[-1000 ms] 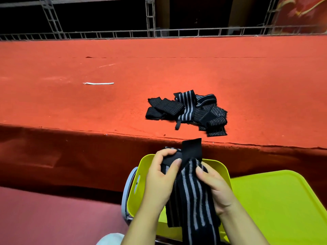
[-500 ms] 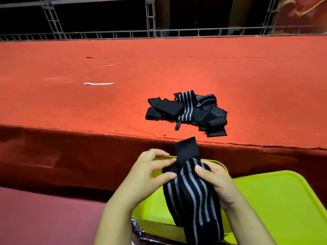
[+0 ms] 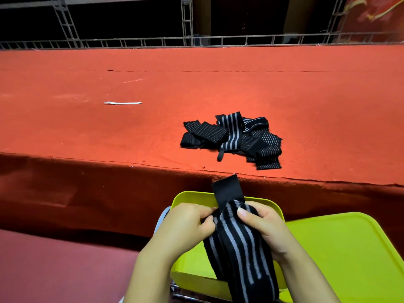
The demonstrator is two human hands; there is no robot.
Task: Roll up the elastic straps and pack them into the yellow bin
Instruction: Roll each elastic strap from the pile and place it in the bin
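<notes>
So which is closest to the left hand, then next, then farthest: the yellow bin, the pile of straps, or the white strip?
From the left hand, in the head view:
1. Yellow bin, right under and behind it.
2. Pile of straps, up on the red table, slightly right.
3. White strip, farther back, to the left.

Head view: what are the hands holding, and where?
Both hands, left and right, pinch the black grey-striped elastic strap near its upper end, below the plain black tab.
</notes>
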